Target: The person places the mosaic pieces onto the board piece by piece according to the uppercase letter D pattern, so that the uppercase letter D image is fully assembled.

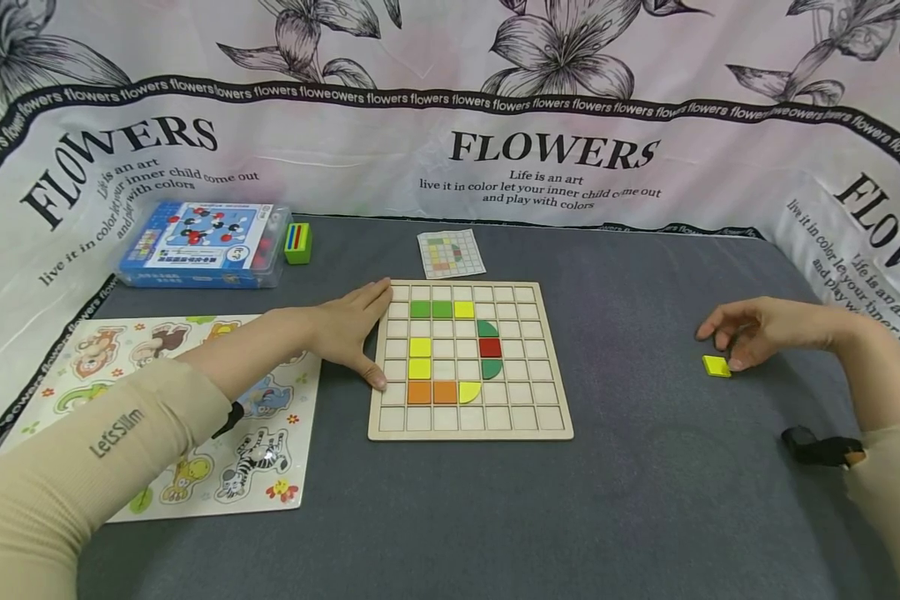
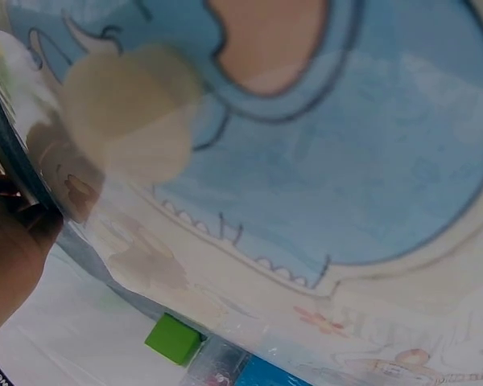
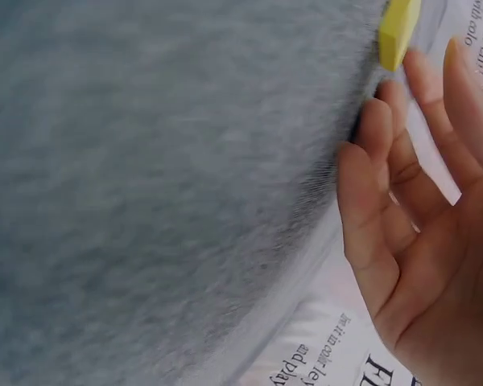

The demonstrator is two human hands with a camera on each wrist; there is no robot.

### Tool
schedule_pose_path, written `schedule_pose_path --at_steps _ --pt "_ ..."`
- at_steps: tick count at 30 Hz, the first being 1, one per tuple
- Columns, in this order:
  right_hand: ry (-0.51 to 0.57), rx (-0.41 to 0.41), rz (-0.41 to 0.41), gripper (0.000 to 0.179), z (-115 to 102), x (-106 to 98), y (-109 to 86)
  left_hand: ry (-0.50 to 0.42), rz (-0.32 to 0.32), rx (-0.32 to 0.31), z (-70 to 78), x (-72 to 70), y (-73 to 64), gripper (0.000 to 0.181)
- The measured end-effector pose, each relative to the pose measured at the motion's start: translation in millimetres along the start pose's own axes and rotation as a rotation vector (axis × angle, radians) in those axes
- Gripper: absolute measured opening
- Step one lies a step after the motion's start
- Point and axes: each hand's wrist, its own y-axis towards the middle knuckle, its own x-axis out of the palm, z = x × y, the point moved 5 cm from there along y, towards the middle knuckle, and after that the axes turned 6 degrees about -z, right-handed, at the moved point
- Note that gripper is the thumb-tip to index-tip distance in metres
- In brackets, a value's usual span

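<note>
My left hand [image 1: 348, 329] rests along the left edge of a pale wooden grid board [image 1: 471, 434], fingers extended and thumb lying on the edge. Set in the board's squares are several green, yellow, orange and red tiles, some square and some rounded. On the right, a loose yellow square tile [image 1: 716, 366] lies on the grey cloth. My right hand [image 1: 765, 333] is right at it, fingers loosely bent. In the right wrist view, a fingertip is close to the tile's lower end, and the thumb stands apart from it.
Behind the grid board lies a small pattern card [image 1: 452, 253]. A white animal puzzle board [image 1: 309, 417] sits under the left forearm. At the back left are a blue-labelled plastic box [image 1: 210, 242] and a green block [image 1: 297, 243]. A flower-print sheet [image 1: 345, 167] hangs behind.
</note>
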Motion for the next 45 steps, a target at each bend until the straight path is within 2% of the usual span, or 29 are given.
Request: schedule_pose_path --at_steps 2,4,11,18,25,33,40,45 --pt "0.013 -0.057 -0.032 0.038 -1 3 0.3 0.002 -0.001 -0.002 0.1 -0.1 -0.2 0.136" --pt "-0.001 -0.082 -0.027 0.037 -2 5 1.1 0.002 -0.001 -0.004 0.1 -0.2 -0.3 0.136" --pt "-0.036 -0.083 0.021 0.033 -5 9 5.1 -0.001 0.002 0.0 0.9 -0.8 -0.6 0.136" --pt "-0.075 -0.139 0.017 0.027 -9 13 7.9 -0.002 0.004 0.004 0.7 -0.2 -0.5 0.136" --pt "-0.109 -0.112 0.035 0.023 -11 13 9.4 0.003 0.003 0.002 0.6 0.1 0.0 0.136" --pt "-0.248 -0.045 0.182 0.019 -22 6 12.0 0.0 0.007 0.001 0.2 0.4 0.2 0.136" --pt "-0.221 -0.02 0.145 0.012 -40 7 24.8 0.0 0.009 -0.001 -0.3 1.1 0.7 0.137" --pt "-0.205 -0.01 0.157 0.019 -63 9 38.0 0.001 0.007 0.001 0.0 1.3 1.1 0.137"
